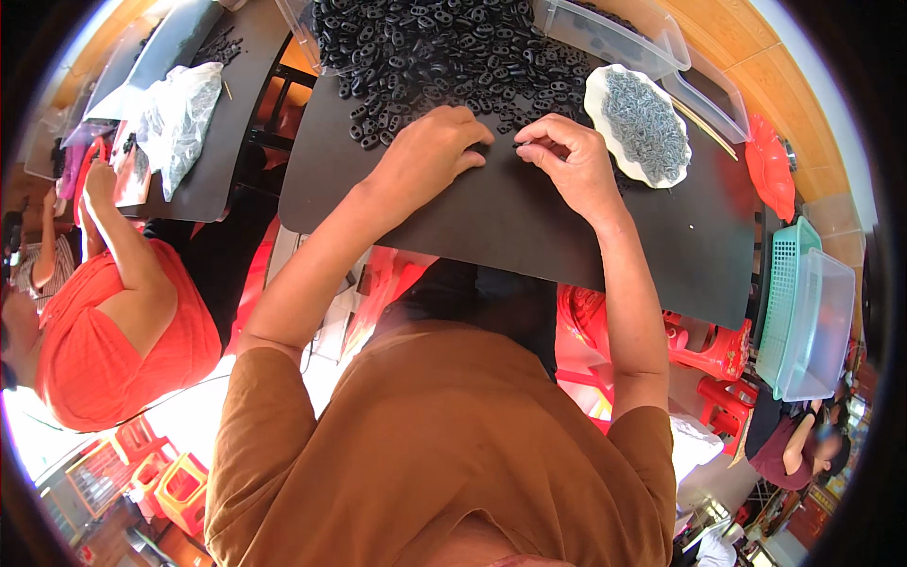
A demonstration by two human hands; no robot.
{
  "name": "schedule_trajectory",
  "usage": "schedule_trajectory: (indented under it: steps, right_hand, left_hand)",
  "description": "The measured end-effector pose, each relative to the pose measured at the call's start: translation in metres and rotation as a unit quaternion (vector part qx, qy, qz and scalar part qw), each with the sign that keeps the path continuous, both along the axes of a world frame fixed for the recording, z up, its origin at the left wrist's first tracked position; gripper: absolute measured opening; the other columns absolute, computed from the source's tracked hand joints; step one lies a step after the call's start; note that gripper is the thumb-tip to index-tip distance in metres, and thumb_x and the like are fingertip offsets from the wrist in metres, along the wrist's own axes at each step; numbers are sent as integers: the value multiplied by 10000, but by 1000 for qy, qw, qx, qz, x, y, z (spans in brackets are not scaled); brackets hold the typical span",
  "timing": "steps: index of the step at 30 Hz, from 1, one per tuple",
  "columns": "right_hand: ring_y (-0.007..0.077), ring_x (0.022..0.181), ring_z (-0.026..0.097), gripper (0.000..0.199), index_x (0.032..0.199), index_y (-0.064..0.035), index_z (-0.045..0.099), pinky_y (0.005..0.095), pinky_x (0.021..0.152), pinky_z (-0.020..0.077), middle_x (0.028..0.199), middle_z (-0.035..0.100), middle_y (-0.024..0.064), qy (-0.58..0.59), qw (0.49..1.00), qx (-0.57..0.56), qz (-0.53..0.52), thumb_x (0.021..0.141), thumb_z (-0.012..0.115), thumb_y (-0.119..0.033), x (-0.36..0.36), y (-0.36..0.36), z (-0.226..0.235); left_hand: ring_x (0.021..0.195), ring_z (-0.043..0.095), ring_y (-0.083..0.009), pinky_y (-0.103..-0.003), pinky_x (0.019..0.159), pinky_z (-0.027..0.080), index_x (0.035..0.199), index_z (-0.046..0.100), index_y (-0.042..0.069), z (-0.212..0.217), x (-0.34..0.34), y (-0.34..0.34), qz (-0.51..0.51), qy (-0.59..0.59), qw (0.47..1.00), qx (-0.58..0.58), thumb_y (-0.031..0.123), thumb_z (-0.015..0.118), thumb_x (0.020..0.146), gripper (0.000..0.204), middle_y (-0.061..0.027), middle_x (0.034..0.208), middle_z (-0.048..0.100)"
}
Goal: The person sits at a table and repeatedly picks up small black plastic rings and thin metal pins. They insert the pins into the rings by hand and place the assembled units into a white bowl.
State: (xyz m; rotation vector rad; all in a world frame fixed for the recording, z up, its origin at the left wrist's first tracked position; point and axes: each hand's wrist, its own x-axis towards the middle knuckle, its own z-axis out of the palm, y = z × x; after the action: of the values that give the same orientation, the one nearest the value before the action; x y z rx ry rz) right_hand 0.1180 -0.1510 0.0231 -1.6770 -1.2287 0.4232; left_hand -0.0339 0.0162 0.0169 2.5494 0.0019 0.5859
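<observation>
My left hand (427, 151) is over the near edge of a large pile of small black oval pieces with two holes (425, 47). Its fingers curl toward the thumb around a small black piece, mostly hidden by them. Facing it across a short gap, my right hand (574, 163) pinches thumb and forefinger together. A tiny dark tip shows at that pinch, too small to name. Just right of this hand stands a white scalloped dish (592, 94) heaped with small slender grey pieces (645, 128).
The dark table (510, 227) holds clear plastic bins (624, 38) at its far side. Thin sticks (709, 128) lie right of the dish. A red dish (770, 170) and green basket (789, 283) are farther right. On the left, a person in red (132, 331) sits at another table.
</observation>
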Motion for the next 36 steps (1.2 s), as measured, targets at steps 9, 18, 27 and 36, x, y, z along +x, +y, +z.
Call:
schedule_trajectory:
  steps: [9, 18, 27, 36]
  right_hand:
    - [107, 790, 695, 72, 946, -13, 668, 236, 713, 546, 833, 709, 42, 84, 993, 40, -70, 878, 670, 10, 11, -4, 5]
    - [87, 727, 661, 80, 958, -27, 674, 217, 640, 511, 827, 696, 22, 130, 989, 48, -53, 883, 692, -47, 23, -8, 1]
    - [70, 699, 643, 65, 877, -18, 672, 220, 630, 503, 778, 676, 10, 82, 997, 8, 2, 828, 716, -14, 14, -5, 1]
    - [69, 694, 636, 96, 900, -20, 654, 221, 648, 508, 771, 673, 6, 113, 993, -33, 2, 824, 712, -9, 10, -4, 1]
  left_hand:
    - [877, 661, -315, -373, 767, 536, 924, 691, -13, -13, 29, -6, -48, -55, 995, -62, 5, 681, 806, 120, -134, 911, 667]
    - [754, 652, -239, -312, 682, 512, 954, 705, 16, 9, 13, 53, 64, -68, 995, -25, 37, 690, 840, 117, -100, 894, 672]
    - [798, 644, -264, -347, 724, 516, 947, 703, 25, 11, 15, 51, 68, -52, 996, 30, 58, 694, 822, 129, -96, 878, 660]
    - [978, 601, -305, -402, 871, 489, 962, 692, 28, -1, 35, 39, 23, 17, 995, 92, 114, 694, 814, 171, -110, 967, 648]
